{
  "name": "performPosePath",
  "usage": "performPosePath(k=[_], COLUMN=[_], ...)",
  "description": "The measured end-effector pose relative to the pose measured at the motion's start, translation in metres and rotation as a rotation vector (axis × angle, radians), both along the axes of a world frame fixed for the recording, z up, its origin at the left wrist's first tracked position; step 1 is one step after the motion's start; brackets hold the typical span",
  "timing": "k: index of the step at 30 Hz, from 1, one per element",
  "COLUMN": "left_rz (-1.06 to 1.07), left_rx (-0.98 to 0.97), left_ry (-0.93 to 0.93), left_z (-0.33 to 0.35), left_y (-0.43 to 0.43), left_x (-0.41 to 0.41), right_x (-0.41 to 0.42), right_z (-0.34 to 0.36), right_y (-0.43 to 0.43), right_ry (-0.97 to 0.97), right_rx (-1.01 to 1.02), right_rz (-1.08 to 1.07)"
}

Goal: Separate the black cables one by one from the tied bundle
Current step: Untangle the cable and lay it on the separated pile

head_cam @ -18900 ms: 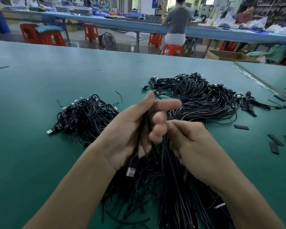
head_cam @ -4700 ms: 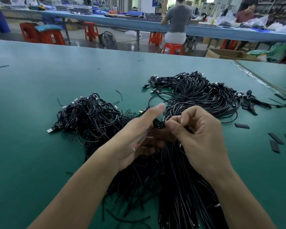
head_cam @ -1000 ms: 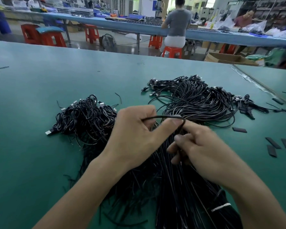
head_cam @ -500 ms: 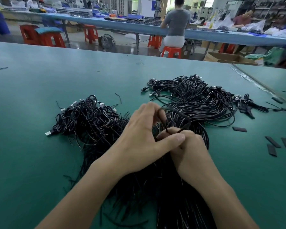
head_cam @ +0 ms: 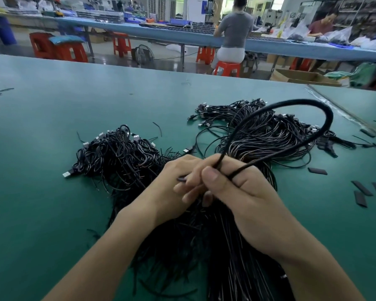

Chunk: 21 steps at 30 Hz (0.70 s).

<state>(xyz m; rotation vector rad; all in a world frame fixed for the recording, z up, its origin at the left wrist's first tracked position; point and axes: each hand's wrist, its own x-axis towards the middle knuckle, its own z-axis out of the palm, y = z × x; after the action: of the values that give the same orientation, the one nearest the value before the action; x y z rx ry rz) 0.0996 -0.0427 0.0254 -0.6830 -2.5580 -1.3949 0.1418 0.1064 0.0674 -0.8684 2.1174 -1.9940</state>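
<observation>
Well, the green bench [head_cam: 41,192] is carrying everything. The tied bundle [head_cam: 230,257] of black cables is lying beneath the person's forearms and running back toward them. Beyond it, a left heap [head_cam: 117,155] and a far heap [head_cam: 265,135] of loose cables are sitting apart. One looped cable [head_cam: 302,102] is arching up over the far heap, both legs coming down into the hands. The right hand [head_cam: 243,192] is closing its grip on it, thumb against forefinger. The left hand [head_cam: 172,183] is curling its fingers round one leg just beside, a dark end poking out. It is looking light, limp and slick, likely to snag on neighbours, so holding near an end and drawing lengthwise seems wisest. No brand or writing is showing legibly.
</observation>
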Motion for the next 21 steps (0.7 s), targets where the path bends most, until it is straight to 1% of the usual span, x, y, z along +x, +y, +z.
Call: performPosePath(k=[2,4,5,7,9,12,14,18,20,21], left_rz=[0.070,0.160,0.206,0.301,0.367,0.436,0.521,0.684,0.731,0.740], left_rx=[0.109,0.287,0.371,0.477,0.527,0.481,0.431,0.269,0.234,0.249], left_ry=[-0.016,-0.056,-0.065,-0.056,-0.008,0.172,0.247,0.240,0.239,0.244], left_z=[-0.001,0.004,0.007,0.011,0.011,0.017,0.020,0.021,0.020,0.021], left_y=[0.000,0.003,0.004,0.004,0.002,0.005,0.006,0.003,0.002,0.003], left_x=[-0.002,-0.004,-0.006,-0.007,-0.007,-0.002,0.001,0.004,0.005,0.006], right_x=[0.000,-0.003,-0.004,-0.007,-0.008,-0.009,-0.011,-0.018,-0.019,-0.020], right_z=[0.000,0.001,0.002,0.003,0.004,0.006,0.005,0.000,0.000,0.000], right_y=[-0.002,0.003,0.006,0.013,0.017,0.018,0.020,0.026,0.028,0.029], right_ry=[-0.138,-0.273,-0.313,-0.361,-0.390,-0.444,-0.474,-0.566,-0.610,-0.629], right_rx=[-0.145,-0.314,-0.364,-0.409,-0.423,-0.435,-0.405,-0.415,-0.432,-0.430], right_rz=[-0.053,-0.170,-0.212,-0.232,-0.207,-0.187,-0.258,-0.427,-0.434,-0.427])
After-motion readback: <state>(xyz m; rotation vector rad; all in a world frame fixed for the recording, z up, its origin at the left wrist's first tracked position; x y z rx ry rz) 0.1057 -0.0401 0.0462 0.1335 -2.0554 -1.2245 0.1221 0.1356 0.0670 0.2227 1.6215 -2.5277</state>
